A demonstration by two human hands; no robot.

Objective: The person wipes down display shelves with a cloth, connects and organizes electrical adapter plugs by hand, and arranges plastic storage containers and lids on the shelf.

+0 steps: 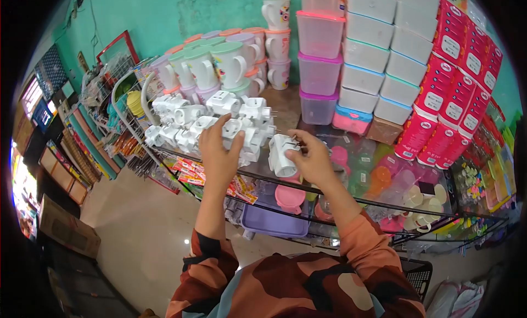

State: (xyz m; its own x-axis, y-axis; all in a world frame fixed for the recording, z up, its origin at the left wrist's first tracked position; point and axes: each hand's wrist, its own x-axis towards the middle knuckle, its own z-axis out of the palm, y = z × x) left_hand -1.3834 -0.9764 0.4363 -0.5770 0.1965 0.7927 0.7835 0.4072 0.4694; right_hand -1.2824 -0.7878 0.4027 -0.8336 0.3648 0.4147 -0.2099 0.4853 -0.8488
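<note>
White plug adapters (181, 117) lie heaped on the dark shelf top in front of the stacked mugs. My left hand (220, 148) is at the right part of this heap, fingers apart, its fingertips over the adapters. Just to the right, my right hand (312, 156) has its thumb and fingers around the right side of a white adapter (281, 156), which has metal pins at its top. That adapter stands apart from the heap, near the shelf's front edge. Whether my left fingertips touch an adapter is hard to tell.
Lidded mugs (228, 62) stand behind the heap. Plastic containers (318, 71), white boxes (368, 46) and red packs (453, 101) are stacked along the wall. Beneath the dark top are pink cups (290, 197) and a purple tray (274, 222). A cardboard box (68, 227) sits at the left.
</note>
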